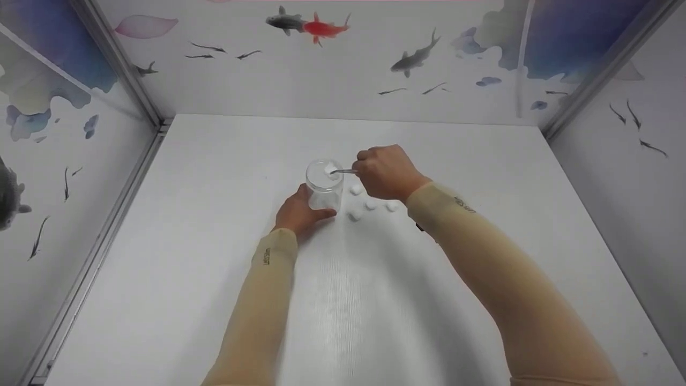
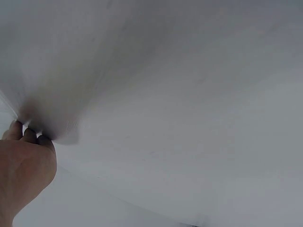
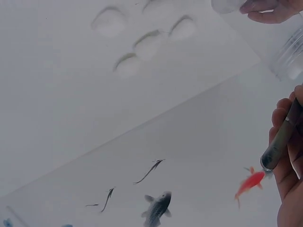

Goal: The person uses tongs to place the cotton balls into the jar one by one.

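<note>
In the head view my left hand (image 1: 300, 213) grips a clear jar (image 1: 325, 195) low on its left and near side, thumb across the front. The jar stands upright, its mouth uncovered. My right hand (image 1: 388, 170) pinches metal tweezers (image 1: 345, 171), whose tips point left over the jar's mouth with a white cotton ball (image 1: 329, 169) at them. The tweezers' rounded back end (image 3: 269, 161) shows in the right wrist view. Several cotton balls (image 1: 371, 205) lie on the table right of the jar. In the left wrist view, only part of the left hand (image 2: 28, 163) appears, at the left edge.
A white table (image 1: 214, 161) lies beneath everything. White panels with painted fish (image 1: 327, 29) rise behind it and at both sides. Beige sleeves (image 1: 262, 311) cover both forearms. A small dark object (image 1: 420, 227) shows beside the right sleeve.
</note>
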Demonstrator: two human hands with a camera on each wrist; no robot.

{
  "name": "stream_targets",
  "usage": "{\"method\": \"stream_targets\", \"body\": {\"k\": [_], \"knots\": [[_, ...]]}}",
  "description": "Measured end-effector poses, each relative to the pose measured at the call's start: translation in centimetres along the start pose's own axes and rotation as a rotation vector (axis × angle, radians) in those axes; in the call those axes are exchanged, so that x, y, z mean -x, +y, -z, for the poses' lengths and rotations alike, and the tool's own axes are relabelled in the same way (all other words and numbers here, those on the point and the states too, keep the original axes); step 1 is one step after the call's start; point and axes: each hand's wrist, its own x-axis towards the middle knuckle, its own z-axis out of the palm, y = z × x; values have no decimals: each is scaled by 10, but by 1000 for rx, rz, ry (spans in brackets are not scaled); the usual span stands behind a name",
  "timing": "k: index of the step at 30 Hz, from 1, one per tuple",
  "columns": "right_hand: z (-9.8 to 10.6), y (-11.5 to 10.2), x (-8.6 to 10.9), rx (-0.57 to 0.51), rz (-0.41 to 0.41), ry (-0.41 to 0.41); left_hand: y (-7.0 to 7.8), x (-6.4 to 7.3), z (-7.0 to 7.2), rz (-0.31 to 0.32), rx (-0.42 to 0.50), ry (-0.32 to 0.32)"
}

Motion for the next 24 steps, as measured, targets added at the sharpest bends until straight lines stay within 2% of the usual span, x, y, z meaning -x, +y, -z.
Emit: {"method": "stream_targets", "body": {"k": [6,13,24], "knots": [[-1,0,1,19,0,-35,0,0,0,-9,7,0],[-1,1,4,-11,9,16,1,1,1,-15,14,-7],[7,12,17,-23,-26,24,4,3,4,-2,10,-12]]}}
